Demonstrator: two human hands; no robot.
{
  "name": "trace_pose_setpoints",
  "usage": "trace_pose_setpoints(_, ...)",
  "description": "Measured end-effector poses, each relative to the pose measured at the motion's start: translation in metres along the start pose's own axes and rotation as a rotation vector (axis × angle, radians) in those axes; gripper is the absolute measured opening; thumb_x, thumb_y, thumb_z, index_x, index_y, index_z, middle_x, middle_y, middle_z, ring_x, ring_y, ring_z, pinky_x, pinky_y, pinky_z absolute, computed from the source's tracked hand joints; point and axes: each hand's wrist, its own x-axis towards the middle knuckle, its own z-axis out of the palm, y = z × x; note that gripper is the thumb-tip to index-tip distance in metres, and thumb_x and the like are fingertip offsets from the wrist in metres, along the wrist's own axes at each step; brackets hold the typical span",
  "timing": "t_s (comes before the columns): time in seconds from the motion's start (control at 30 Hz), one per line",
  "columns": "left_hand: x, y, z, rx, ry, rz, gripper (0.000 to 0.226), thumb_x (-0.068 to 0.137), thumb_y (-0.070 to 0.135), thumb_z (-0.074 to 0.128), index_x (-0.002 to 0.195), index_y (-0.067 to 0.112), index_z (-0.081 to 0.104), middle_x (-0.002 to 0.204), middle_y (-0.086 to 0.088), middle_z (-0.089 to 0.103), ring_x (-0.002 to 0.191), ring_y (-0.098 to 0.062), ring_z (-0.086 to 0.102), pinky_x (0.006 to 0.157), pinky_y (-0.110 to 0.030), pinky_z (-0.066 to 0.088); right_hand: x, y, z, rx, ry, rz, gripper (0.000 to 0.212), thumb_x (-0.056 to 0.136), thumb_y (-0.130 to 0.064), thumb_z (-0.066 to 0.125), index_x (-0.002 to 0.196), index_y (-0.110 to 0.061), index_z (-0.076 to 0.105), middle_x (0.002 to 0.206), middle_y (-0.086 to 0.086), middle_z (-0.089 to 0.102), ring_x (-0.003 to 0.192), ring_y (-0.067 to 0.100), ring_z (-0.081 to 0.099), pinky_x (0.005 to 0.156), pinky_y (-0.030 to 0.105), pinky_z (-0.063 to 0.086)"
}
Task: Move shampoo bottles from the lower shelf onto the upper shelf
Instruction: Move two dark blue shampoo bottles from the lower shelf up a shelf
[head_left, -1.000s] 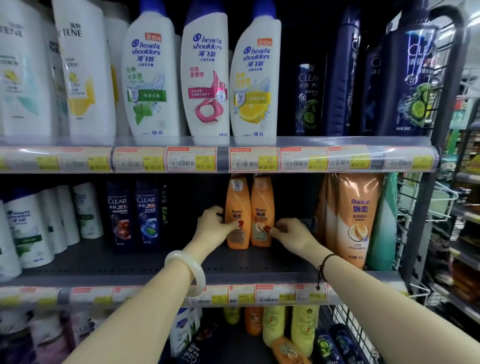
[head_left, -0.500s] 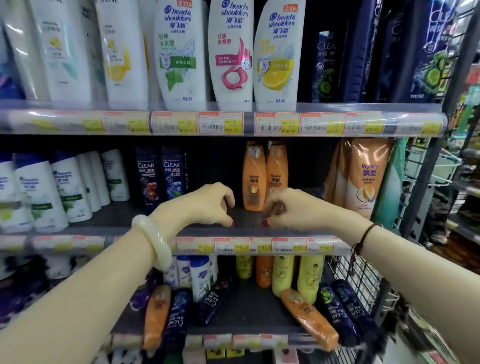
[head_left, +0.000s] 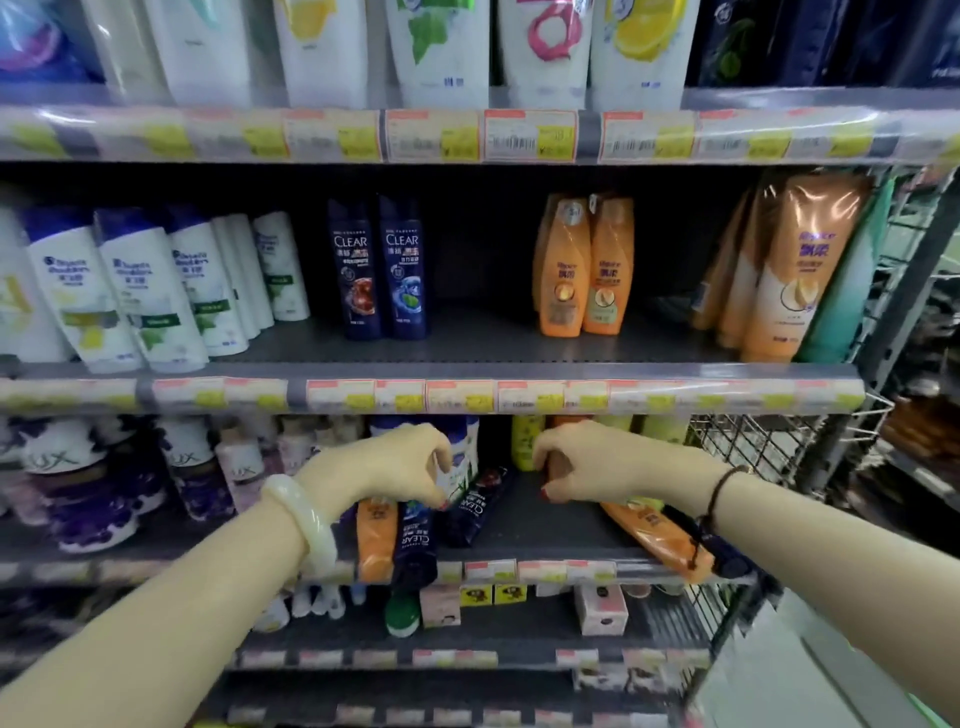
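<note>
Two orange shampoo bottles (head_left: 582, 270) stand upright on the upper shelf (head_left: 467, 353), right of two dark blue CLEAR bottles (head_left: 376, 270). Below, on the lower shelf (head_left: 545, 535), lie an orange bottle (head_left: 376, 540), two dark CLEAR bottles (head_left: 415, 540) (head_left: 478, 504) and another orange bottle (head_left: 654, 530). My left hand (head_left: 395, 467) hovers with loosely curled fingers just above the lying bottles on the left and holds nothing. My right hand (head_left: 587, 462) hangs the same way over the right orange bottle and seems to hold nothing; its palm is in shadow.
White bottles (head_left: 145, 296) fill the left of the upper shelf, and orange refill pouches (head_left: 789, 270) its right end. Purple LUX bottles (head_left: 78, 483) stand at lower left, yellow-green bottles (head_left: 524, 441) at the back. A wire basket (head_left: 769, 447) hangs on the right.
Both hands have let go of the upright orange bottles and dropped from the upper shelf to the lower shelf. The view has tilted downward.
</note>
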Motion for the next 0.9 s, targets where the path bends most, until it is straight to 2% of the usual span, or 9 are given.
trace_pose_setpoints(0.07,0.005,-0.016,0.018,-0.012,-0.002,-0.009,0.045,0.075,0.022,0.073,0.116,0.011,0.057,0.1,-0.001,0.059,0.088,-0.018,0.059,0.065,-0.022,0.045,0.008,0.0,0.024,-0.01,-0.031,0.026,0.036,0.083,-0.027,0.064,0.115,-0.014,0.055,0.1,0.002,0.061,0.085,0.018,0.055,0.07,0.03,0.046)
trace_pose_setpoints(0.2,0.011,-0.046,0.048,-0.033,0.003,-0.045,0.042,0.076,0.02,0.071,0.114,0.01,0.057,0.1,-0.003,0.057,0.093,-0.021,0.058,0.075,-0.03,0.046,0.026,0.005,0.071,-0.039,-0.086,0.076,0.04,0.083,-0.027,0.061,0.12,-0.014,0.05,0.111,0.008,0.061,0.09,0.024,0.056,0.075,0.035,0.048)
trace_pose_setpoints(0.37,0.018,-0.074,0.065,-0.089,0.001,-0.083,0.048,0.076,0.017,0.071,0.12,0.009,0.055,0.11,-0.011,0.062,0.096,-0.023,0.06,0.079,-0.029,0.048,0.049,0.011,0.106,-0.061,-0.11,0.099,0.039,0.082,-0.026,0.06,0.118,-0.015,0.049,0.113,0.011,0.06,0.098,0.029,0.059,0.071,0.032,0.043)
trace_pose_setpoints(0.5,0.029,-0.09,0.072,-0.143,-0.007,-0.112,0.05,0.074,0.02,0.073,0.119,0.009,0.056,0.112,-0.01,0.061,0.099,-0.023,0.059,0.084,-0.031,0.048,0.073,0.012,0.116,-0.051,-0.12,0.075,0.041,0.082,-0.025,0.059,0.121,-0.017,0.048,0.119,0.011,0.057,0.104,0.029,0.056,0.076,0.033,0.043)
trace_pose_setpoints(0.6,0.04,-0.098,0.079,-0.183,-0.022,-0.155,0.051,0.071,0.022,0.076,0.116,0.008,0.057,0.106,-0.012,0.063,0.094,-0.024,0.06,0.078,-0.031,0.048,0.09,0.013,0.121,-0.048,-0.123,0.036,0.043,0.083,-0.023,0.058,0.125,-0.016,0.047,0.125,0.011,0.055,0.108,0.027,0.054,0.076,0.03,0.041)
trace_pose_setpoints(0.7,0.053,-0.101,0.088,-0.221,-0.025,-0.201,0.052,0.07,0.024,0.077,0.115,0.007,0.057,0.092,-0.004,0.056,0.086,-0.02,0.055,0.07,-0.027,0.043,0.108,0.017,0.125,-0.044,-0.123,-0.007,0.044,0.085,-0.02,0.056,0.128,-0.014,0.047,0.131,0.01,0.052,0.114,0.028,0.052,0.086,0.034,0.046)
trace_pose_setpoints(0.8,0.066,-0.103,0.099,-0.243,0.035,-0.228,0.054,0.071,0.024,0.077,0.116,0.006,0.055,0.098,-0.004,0.052,0.089,-0.019,0.052,0.074,-0.026,0.042,0.129,0.024,0.13,-0.027,-0.144,-0.05,0.043,0.085,-0.019,0.057,0.127,-0.013,0.047,0.131,0.012,0.052,0.113,0.03,0.053,0.089,0.039,0.048)
trace_pose_setpoints(0.9,0.076,-0.108,0.111,-0.286,0.097,-0.264,0.057,0.069,0.023,0.078,0.119,0.007,0.054,0.105,-0.005,0.052,0.092,-0.018,0.05,0.075,-0.024,0.039,0.149,0.035,0.137,-0.041,-0.176,-0.056,0.051,0.088,-0.022,0.057,0.136,-0.016,0.041,0.141,0.009,0.044,0.119,0.027,0.05,0.096,0.037,0.045)
